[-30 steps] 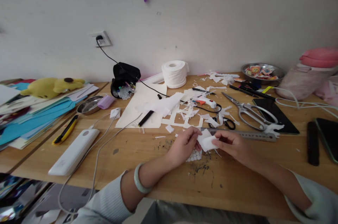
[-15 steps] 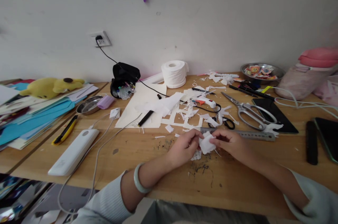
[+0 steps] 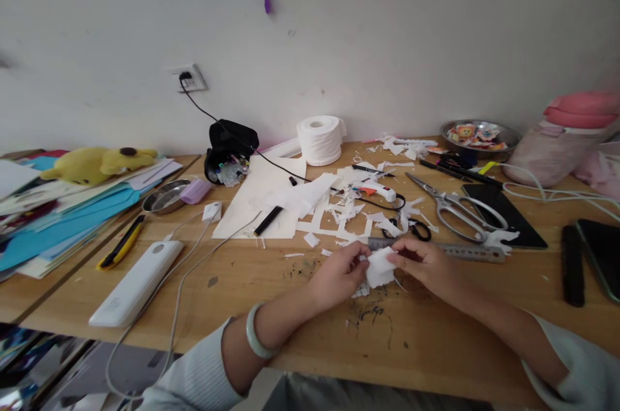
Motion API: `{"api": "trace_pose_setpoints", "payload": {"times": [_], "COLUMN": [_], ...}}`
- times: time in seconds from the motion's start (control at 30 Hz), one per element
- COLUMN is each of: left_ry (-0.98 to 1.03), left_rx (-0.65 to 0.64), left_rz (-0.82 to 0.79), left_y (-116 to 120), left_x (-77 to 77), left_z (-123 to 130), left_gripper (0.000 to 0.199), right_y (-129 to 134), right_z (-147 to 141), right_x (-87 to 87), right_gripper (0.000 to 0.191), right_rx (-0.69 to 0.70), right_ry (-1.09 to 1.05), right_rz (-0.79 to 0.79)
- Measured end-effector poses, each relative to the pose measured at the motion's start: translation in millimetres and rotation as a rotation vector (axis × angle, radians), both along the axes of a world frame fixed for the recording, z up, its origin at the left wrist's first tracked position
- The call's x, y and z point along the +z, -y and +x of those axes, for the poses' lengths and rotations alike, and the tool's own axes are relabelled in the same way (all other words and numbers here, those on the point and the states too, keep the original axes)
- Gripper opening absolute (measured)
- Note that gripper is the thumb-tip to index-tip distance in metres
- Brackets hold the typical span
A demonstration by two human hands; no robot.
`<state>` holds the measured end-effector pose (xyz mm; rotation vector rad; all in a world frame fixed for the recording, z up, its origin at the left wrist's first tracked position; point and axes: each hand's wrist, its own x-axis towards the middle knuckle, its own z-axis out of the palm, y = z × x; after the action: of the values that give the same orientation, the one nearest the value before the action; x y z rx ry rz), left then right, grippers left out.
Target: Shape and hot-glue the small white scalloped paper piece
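Observation:
A small piece of white paper (image 3: pixel 380 269) is held between my two hands above the wooden table (image 3: pixel 310 346). My left hand (image 3: pixel 341 272) pinches its left edge, fingers closed. From the other side, my right hand (image 3: pixel 421 262) grips the upper right corner between thumb and fingers. A steel ruler (image 3: pixel 450 251) lies just behind the hands, partly covered by them. Small paper bits and dark marks show on the wood below the held piece.
Large scissors (image 3: pixel 458 207), a glue gun (image 3: pixel 378 190) and paper scraps lie behind my hands. A paper roll (image 3: pixel 320 141) stands near the wall. To the left are a white power strip (image 3: pixel 138 282) and a yellow cutter (image 3: pixel 121 243).
The white paper looks turned and more spread out between my fingers. Both hands stay in nearly the same place, and the whole view has shifted slightly.

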<state>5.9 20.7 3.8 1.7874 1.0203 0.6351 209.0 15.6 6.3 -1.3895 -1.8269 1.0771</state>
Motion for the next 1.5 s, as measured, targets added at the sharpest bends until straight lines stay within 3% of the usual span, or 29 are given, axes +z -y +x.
{"api": "trace_pose_setpoints", "payload": {"times": [0.13,0.33,0.43,0.57,0.7,0.8,0.93,1.23,1.5], "left_ry": [0.053,0.123,0.165,0.324,0.48,0.454,0.4,0.394,0.392], "left_rx": [-0.012,0.006,0.024,0.048,0.033,0.041,0.041,0.062,0.114], "left_rz": [0.026,0.069,0.059,-0.071,-0.226,-0.244,-0.259,-0.33,-0.336], "left_y": [0.0,0.2,1.7,2.5,2.3,2.5,2.4,-2.0,-4.0], "left_x": [-0.9,-4.4,-3.0,-1.1,-2.3,-3.8,-4.0,-10.7,-6.0], "left_z": [-0.3,-1.3,-0.8,3.0,7.2,8.1,7.3,7.9,6.5], "left_gripper": [0.015,0.013,0.012,0.013,0.032,0.041,0.036,0.037,0.035], "right_y": [2.3,1.3,1.0,2.1,4.0,6.0,7.6,6.5,2.3], "right_z": [-2.5,-1.6,-1.2,-2.3,-4.2,-6.0,-8.1,-10.5,-6.2], "right_x": [0.2,-2.6,-4.9,-5.2,-3.7,-4.0,-7.2,-1.2,3.7], "right_gripper": [0.025,0.024,0.026,0.027,0.025,0.024,0.023,0.023,0.026], "right_rx": [0.077,0.019,0.017,0.009,-0.024,-0.049,-0.055,-0.072,-0.069], "right_ry": [-0.022,-0.006,-0.007,-0.025,-0.012,0.02,0.011,-0.044,-0.114], "right_rz": [-0.037,0.121,0.048,0.027,0.116,0.198,0.24,0.194,0.12]}}
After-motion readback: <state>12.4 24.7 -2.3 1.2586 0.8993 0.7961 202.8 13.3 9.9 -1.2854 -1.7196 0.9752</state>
